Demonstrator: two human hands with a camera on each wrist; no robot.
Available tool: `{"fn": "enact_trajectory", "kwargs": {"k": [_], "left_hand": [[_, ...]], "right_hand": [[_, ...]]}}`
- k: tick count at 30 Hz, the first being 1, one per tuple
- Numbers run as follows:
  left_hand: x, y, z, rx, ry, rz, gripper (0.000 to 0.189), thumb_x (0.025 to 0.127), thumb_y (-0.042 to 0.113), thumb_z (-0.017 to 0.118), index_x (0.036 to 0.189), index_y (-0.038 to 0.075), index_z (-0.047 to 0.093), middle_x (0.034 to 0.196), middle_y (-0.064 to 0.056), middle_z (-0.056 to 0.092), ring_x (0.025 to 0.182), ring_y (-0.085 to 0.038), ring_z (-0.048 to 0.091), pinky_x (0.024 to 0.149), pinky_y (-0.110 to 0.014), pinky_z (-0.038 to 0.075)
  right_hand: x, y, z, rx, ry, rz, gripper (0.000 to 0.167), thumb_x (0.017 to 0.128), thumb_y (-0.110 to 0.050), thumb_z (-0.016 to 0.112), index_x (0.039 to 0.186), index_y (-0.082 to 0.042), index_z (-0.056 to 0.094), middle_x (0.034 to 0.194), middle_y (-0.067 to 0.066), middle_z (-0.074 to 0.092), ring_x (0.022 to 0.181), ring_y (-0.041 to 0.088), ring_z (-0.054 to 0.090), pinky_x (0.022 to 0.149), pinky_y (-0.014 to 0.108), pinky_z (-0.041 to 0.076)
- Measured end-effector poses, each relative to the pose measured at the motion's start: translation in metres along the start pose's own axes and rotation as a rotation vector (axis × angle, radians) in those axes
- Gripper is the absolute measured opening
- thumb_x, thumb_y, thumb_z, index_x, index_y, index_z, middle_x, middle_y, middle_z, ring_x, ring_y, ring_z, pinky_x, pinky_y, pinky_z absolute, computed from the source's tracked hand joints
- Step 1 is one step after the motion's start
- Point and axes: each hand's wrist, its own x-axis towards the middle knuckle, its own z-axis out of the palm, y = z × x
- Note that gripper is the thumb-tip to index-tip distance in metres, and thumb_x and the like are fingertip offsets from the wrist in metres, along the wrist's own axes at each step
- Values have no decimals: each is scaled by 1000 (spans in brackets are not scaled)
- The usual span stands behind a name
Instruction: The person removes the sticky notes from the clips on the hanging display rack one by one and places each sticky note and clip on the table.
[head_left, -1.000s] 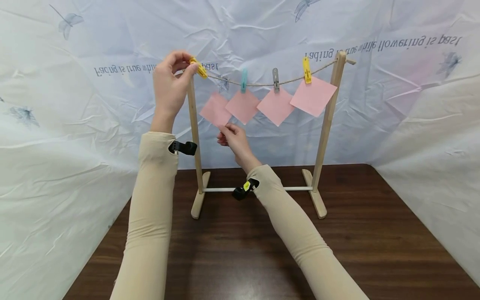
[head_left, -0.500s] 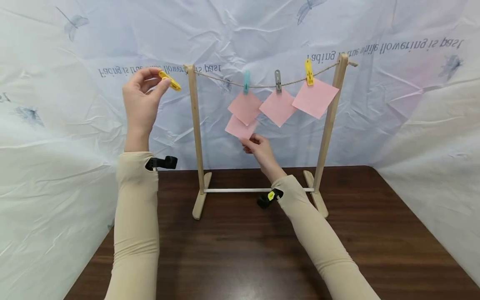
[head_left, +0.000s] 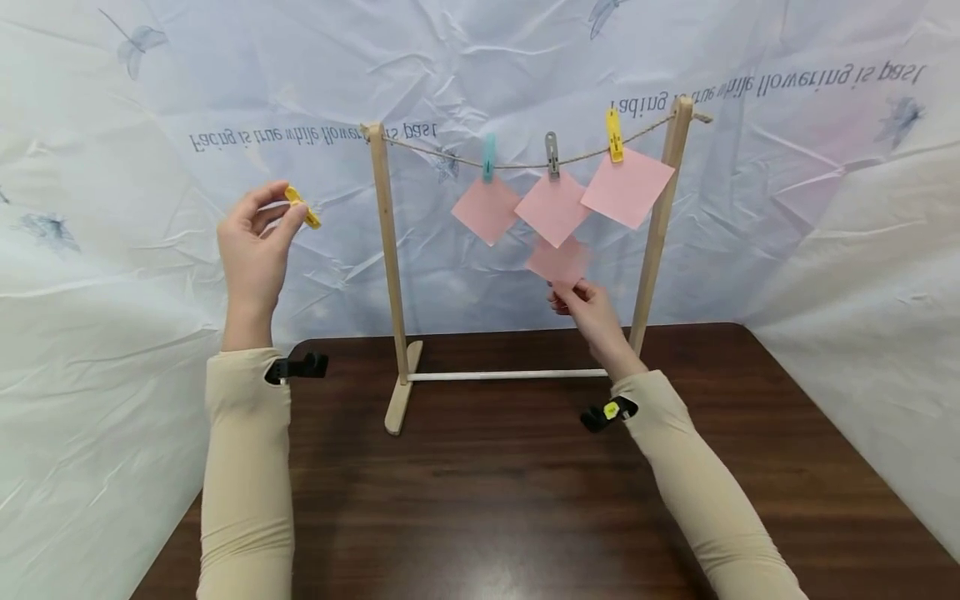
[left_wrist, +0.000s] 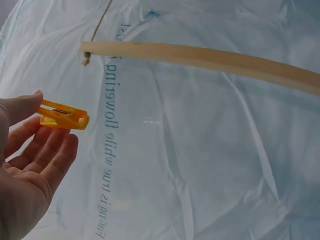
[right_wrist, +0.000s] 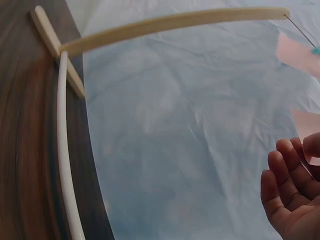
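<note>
A pale printed cloth (head_left: pixel 337 275) fills the space behind both hands, its lettering upside down in the head view. Below the hands spreads a dark brown table (head_left: pixel 465 483). On it, between and beyond the hands, stands a wooden frame (head_left: pixel 386 217); in the head view the right forearm hides its right foot, while the right wrist view shows the left foot clearly, where a white rod (head_left: pixel 495 376) meets the post. Twine (head_left: pixel 427 150) sags between the post tops, above the right hand.

The left hand (head_left: pixel 255 237) is raised to the left of the frame, thumb and fingers pinching a clothespin. The right hand (head_left: pixel 596 317), lower, pinches the bottom corner of a held pink paper (head_left: pixel 558 260); the right wrist view adds its other fingers, loosely bent.

Above the right hand hang a right paper (head_left: pixel 628 187), a middle paper (head_left: pixel 551 212) and a left paper (head_left: pixel 487 212). The held sheet sits just under the middle one; I cannot tell whether they touch. Their pins are yellow (head_left: pixel 614 137), grey (head_left: pixel 552 154) and turquoise (head_left: pixel 489 157) respectively.

The held yellow clothespin (head_left: pixel 303 207) tilts away from the left fingertips; only the left wrist view reveals its side slot, and a dangling knot (left_wrist: pixel 86 57) beyond that hand.
</note>
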Motion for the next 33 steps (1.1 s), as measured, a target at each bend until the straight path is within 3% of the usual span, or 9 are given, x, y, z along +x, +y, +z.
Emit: {"fn": "enact_trajectory", "kwargs": {"k": [3,10,16,19,27,29,33], "left_hand": [[-9,-11,-7,78,-2,-14,34,92,14,76,125,7,71,117,-3,66,103,-14,65,85,-19,52],[-31,-46,-22,207,-35,-88,39,93,19,75,129,7,69,118,0,68,101,-8,62,80,-14,51],[-49,-75,-27,318,-101,-204,44,95,25,73,134,6,66,124,-10,68,99,-4,60,72,-12,47],[-60,-90,-27,400,-169,-254,45,96,25,71,137,6,64,129,-16,66,101,-7,59,69,-12,45],[-84,-133,-27,475,-298,-377,46,98,12,66,142,0,56,130,-27,62,117,-38,60,68,-9,46],[-89,-139,-26,487,-327,-409,47,99,10,65,143,-1,54,130,-28,61,118,-39,60,74,-17,51],[-100,-154,-25,519,-384,-445,49,99,10,65,145,-2,52,131,-30,60,117,-42,61,87,-43,56]], "right_hand": [[-13,0,-25,-82,18,-27,43,105,-33,56,123,5,64,106,18,66,90,12,65,83,24,54],[-44,10,-90,-192,78,-39,42,103,-31,60,120,8,66,95,-1,71,89,11,67,77,17,54],[-61,26,-131,-245,103,-1,22,103,-29,61,107,-8,69,87,-10,71,81,3,66,73,15,54],[-67,36,-144,-261,90,28,18,103,-26,60,104,-11,69,85,-12,70,79,1,65,72,15,54],[-81,62,-166,-389,-41,228,48,106,-36,52,117,10,62,87,-8,72,81,2,66,71,19,53],[-81,68,-168,-392,-65,259,52,106,-37,51,120,12,60,89,-5,72,83,3,67,74,23,55],[-83,77,-172,-420,-97,304,57,107,-39,50,125,15,57,93,4,72,83,4,67,80,32,57]]}}
